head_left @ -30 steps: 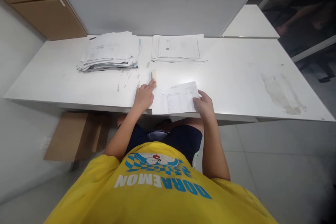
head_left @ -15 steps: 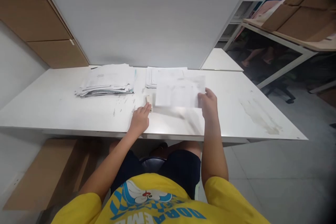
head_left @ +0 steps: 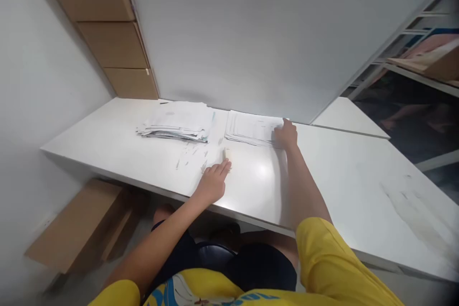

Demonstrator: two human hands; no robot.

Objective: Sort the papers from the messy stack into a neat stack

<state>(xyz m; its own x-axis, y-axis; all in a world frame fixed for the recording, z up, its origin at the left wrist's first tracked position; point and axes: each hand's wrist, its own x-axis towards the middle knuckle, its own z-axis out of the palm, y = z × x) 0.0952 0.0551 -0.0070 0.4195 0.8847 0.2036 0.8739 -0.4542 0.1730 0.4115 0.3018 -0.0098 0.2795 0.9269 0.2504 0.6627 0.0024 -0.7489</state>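
My left hand [head_left: 212, 182] rests on the white table, its fingers together on the lower end of a small cream block [head_left: 227, 154]. Its thumb is mostly hidden. My right hand [head_left: 286, 135] grips the right edge of a sheet of paper [head_left: 263, 126], which lies over the right-hand stack of papers [head_left: 234, 135]. Fingertips of that hand are partly blurred. To the left stands a thicker, uneven stack of papers [head_left: 174, 119], which neither hand touches.
A grey-white panel [head_left: 244, 38] rises behind the white table [head_left: 118, 138]. Cardboard boxes [head_left: 111, 45] are stacked at the back left, and another cardboard box [head_left: 77, 222] sits below the table. Dark smudges [head_left: 190, 153] mark the tabletop. Another person's limb [head_left: 403, 114] shows at the right.
My right hand has moved the sheet from above the table's middle back onto the right-hand stack. My left hand stays at the cream block. The camera view has turned and shifted.
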